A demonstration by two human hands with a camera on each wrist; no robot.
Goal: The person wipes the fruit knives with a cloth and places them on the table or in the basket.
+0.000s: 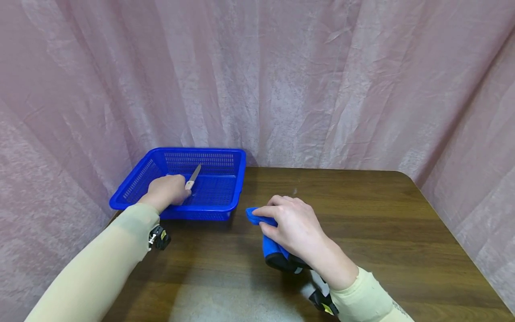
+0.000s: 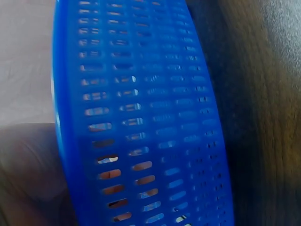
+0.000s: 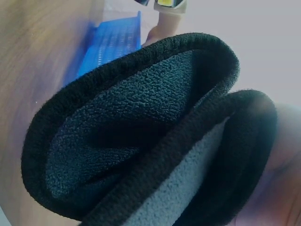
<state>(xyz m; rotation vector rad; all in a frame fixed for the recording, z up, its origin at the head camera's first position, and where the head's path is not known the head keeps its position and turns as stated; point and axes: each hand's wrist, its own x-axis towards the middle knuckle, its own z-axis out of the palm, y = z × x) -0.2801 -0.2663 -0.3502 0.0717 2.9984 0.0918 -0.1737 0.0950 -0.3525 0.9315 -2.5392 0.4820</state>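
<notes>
In the head view my left hand (image 1: 166,190) reaches over the near wall of a blue plastic basket (image 1: 239,179) and holds a small knife (image 1: 194,176) by its pale handle. The blade points away from me, inside the basket. The basket's slotted wall (image 2: 141,99) fills most of the left wrist view and hides much of that hand. My right hand (image 1: 295,223) grips a bunched blue cloth (image 1: 271,243) with black edging above the table, right of the basket. Close up, the cloth's folds (image 3: 127,103) look fuzzy and dark in the right wrist view.
The basket stands at the back left of a brown wooden table (image 1: 354,201). Pink curtains (image 1: 281,89) hang behind the table and along its sides. A small black device (image 1: 159,237) is strapped at the left wrist, another (image 1: 323,302) at the right.
</notes>
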